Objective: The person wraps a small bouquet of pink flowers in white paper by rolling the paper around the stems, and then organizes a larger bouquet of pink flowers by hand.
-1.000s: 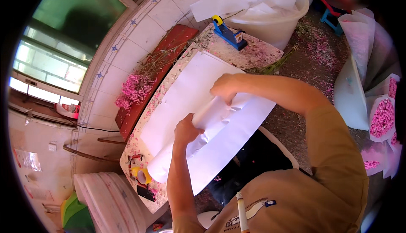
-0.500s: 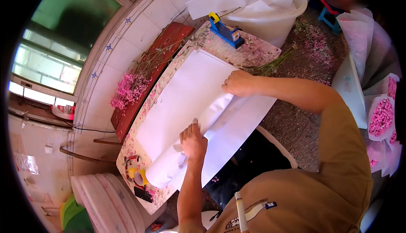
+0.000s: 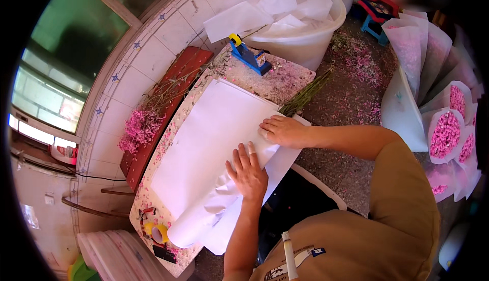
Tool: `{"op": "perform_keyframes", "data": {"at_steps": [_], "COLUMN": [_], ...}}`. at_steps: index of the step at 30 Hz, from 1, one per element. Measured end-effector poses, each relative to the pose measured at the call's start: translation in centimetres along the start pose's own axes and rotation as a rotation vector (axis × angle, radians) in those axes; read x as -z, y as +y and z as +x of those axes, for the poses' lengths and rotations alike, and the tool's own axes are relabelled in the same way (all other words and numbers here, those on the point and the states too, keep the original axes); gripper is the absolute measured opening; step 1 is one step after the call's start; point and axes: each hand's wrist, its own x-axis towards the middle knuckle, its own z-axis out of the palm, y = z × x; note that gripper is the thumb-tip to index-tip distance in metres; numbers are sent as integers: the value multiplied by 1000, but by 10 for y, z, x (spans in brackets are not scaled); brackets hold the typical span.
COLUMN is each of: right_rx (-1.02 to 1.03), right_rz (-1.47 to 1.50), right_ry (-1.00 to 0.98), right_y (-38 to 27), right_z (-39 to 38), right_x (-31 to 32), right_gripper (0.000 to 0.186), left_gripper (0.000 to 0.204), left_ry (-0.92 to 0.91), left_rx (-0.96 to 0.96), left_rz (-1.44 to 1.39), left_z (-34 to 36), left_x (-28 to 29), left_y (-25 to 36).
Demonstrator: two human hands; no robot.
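Note:
My left hand (image 3: 248, 178) lies with fingers spread on a large white paper sheet (image 3: 191, 133), a pale wrap round one fingertip. My right hand (image 3: 281, 130) rests flatter above and to the right of it, fingers extended on the paper. Under both hands runs a folded-over, loosely rolled edge of paper (image 3: 191, 225), crinkled near my left wrist. The sheets lie stacked on a petal-strewn worktable (image 3: 282, 69). Beside the lower end sit yellow tape (image 3: 159, 234) and red-handled cutters (image 3: 146, 212). A white cigarette-like stick (image 3: 288, 253) hangs in front of my shirt.
A blue tape dispenser (image 3: 249, 59) stands on the back of the table, green stems (image 3: 305, 95) to its right. Pink flowers (image 3: 136, 128) lie on a red board (image 3: 132, 174) by the tiled wall. A tub of white paper (image 3: 316, 36) is behind; wrapped bouquets (image 3: 443, 136) crowd the right.
Both hands have gone from gripping the curled paper to pressing flat on it. The fold is lower and flatter, and my right hand sits lower in view; the whole scene has shifted as my head moved.

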Motion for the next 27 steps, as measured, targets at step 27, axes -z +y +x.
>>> {"op": "perform_keyframes", "data": {"at_steps": [27], "right_rx": [-140], "right_rz": [107], "right_ry": [-221], "right_y": [4], "right_z": [-18], "right_x": [27], "right_gripper": [91], "left_gripper": [73], "left_ry": [-66], "left_rx": [-77], "left_rz": [-110], "left_z": [-7], "left_x": [-23], "left_y": [3]}}
